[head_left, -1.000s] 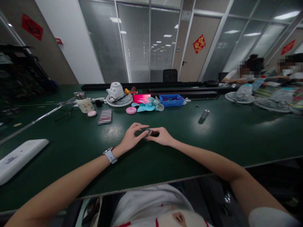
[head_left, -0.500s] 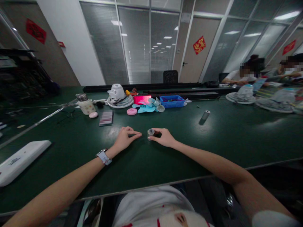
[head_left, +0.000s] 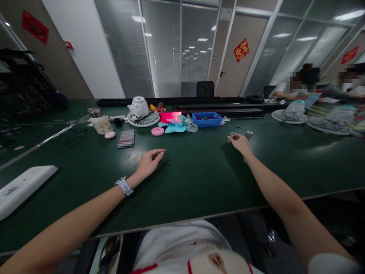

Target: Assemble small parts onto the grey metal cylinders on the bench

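Note:
Between the fingers of my right hand (head_left: 240, 144) is a small metal cylinder (head_left: 234, 135), held just left of a second grey cylinder (head_left: 249, 135) that stands on the green table (head_left: 194, 190). My left hand (head_left: 149, 161) rests over the table at the centre left, thumb and fingertips close together. Whether anything sits between those fingertips is too small to make out. A tiny dark piece (head_left: 168, 163) lies on the table just right of my left hand.
Behind my hands are a blue basket (head_left: 207, 120), blue fan blades (head_left: 178, 126), a pink disc (head_left: 157, 131), a white fan part (head_left: 139, 107) and a patterned jar (head_left: 101, 124). A white case (head_left: 25, 188) lies at left. People sit at far right.
My right hand has moved right and away from me with the metal cylinder, up beside the other one. My left hand's fingers have drawn closer together, and the tiny piece now shows.

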Available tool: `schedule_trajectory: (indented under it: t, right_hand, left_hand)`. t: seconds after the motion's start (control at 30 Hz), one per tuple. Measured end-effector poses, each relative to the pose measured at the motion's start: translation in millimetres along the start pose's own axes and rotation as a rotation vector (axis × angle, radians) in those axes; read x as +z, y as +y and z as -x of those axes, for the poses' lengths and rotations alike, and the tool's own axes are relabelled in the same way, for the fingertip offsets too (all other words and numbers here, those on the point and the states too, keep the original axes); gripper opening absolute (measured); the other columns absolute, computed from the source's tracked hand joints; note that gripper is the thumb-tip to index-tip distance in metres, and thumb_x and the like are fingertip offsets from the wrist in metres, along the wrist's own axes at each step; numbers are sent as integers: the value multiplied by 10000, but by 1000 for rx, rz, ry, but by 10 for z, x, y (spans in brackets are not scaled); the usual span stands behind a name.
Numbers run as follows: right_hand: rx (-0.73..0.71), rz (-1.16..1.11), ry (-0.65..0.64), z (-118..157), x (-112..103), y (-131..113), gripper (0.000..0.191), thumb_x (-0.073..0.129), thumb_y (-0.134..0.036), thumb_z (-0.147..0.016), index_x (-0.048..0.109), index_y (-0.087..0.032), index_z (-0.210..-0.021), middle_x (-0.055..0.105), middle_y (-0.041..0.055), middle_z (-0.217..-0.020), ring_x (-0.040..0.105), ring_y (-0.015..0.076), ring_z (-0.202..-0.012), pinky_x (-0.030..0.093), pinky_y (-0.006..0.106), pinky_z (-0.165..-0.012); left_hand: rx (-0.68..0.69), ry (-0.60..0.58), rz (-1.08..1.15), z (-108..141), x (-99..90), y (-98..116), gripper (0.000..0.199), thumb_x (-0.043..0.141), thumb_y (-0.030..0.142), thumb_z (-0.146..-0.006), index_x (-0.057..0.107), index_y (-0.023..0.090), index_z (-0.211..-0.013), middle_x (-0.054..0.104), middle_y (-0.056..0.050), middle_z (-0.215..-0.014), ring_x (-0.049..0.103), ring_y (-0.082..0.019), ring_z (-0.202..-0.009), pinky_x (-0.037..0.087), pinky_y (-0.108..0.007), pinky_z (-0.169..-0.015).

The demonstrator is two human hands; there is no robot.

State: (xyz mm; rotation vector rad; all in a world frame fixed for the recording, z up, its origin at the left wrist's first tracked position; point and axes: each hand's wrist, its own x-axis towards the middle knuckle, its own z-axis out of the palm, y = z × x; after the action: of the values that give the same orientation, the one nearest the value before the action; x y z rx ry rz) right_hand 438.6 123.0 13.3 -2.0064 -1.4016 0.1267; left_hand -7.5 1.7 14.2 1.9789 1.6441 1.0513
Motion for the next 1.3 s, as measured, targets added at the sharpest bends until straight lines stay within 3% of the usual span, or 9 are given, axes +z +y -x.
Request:
schedule_trajectory:
  t: [0.1, 0.2, 0.37, 0.47, 0.7, 0.83, 1.0, 1.13, 1.3]
  right_hand:
    - [-59, 10, 192, 164, -8, -173, 662, 696, -414, -783, 510, -109, -1340, 581, 231, -1313, 541, 363, -1220, 418, 527, -1003]
    - [-418, -8, 286, 606, 3, -604, 764, 660, -401, -833, 349, -125, -1474, 412, 238, -1490, 369, 367, -1389, 310, 577, -1099]
    - [-1183, -103, -352, 1617, 170, -1324, 518, 504, -399, -971, 446, -268, -1469, 338, 93, -1588, 320, 268, -1454, 318, 495, -1146]
    - [-1329, -128, -589, 1940, 323, -1502, 462, 503, -352, -987, 505, -241, -1436, 346, 86, -1580, 308, 240, -1464, 323, 460, -1156]
    - [-1177, -306, -516, 1858, 441, -1478, 220, 588, -213, -941, 754, -262, -1076, 756, 9, -1083, 692, 169, -1045, 490, 341, -968]
    - [-1038, -235, -177, 1400, 258, -1271, 255, 567, -180, -927, 755, -270, -1074, 757, 10, -1078, 695, 189, -1001, 491, 359, -915]
    - [-641, 38, 224, 493, -115, -661, 310, 516, -203, -914, 746, -180, -1121, 740, 105, -1108, 670, 272, -1014, 475, 406, -904]
    - [-388, 137, 263, 130, -287, -273, 347, 505, -247, -899, 738, -170, -1144, 726, 130, -1124, 658, 291, -993, 481, 405, -862]
    - [-339, 148, 216, 82, -278, -188, 362, 494, -254, -889, 748, -165, -1131, 732, 131, -1102, 660, 290, -979, 482, 416, -881]
  left_hand:
    - [-19, 33, 45, 0, 8, -5, 418, 484, 426, -904, 715, 186, -1156, 725, -61, -947, 606, -198, -784, 455, -305, -701]
    - [-30, 59, 78, -1, 17, -10, 395, 469, 388, -903, 710, 183, -1140, 725, -60, -949, 619, -203, -812, 465, -310, -731]
    - [-41, 71, 110, -10, 40, -29, 368, 466, 351, -889, 703, 178, -1111, 721, -55, -946, 625, -206, -843, 472, -317, -767]
    - [-25, 70, 116, -12, 52, -42, 355, 469, 341, -882, 699, 171, -1092, 722, -57, -976, 624, -200, -847, 476, -317, -792]
    - [-11, 57, 105, 3, 45, -30, 334, 478, 355, -882, 705, 181, -1056, 724, -56, -978, 626, -198, -822, 480, -315, -763]
    - [-10, 40, 100, 10, 33, -29, 339, 480, 362, -889, 701, 186, -1076, 722, -54, -990, 625, -197, -832, 476, -314, -764]
    - [-3, 31, 87, 8, 34, -26, 334, 481, 363, -892, 702, 187, -1070, 721, -53, -993, 620, -195, -828, 468, -309, -746]
    - [-9, 29, 81, 13, 32, -10, 326, 483, 361, -895, 704, 191, -1063, 722, -52, -993, 626, -192, -824, 470, -308, -746]
    - [-1, 25, 77, 17, 27, -23, 320, 484, 356, -901, 704, 195, -1068, 725, -49, -991, 639, -192, -838, 481, -314, -760]
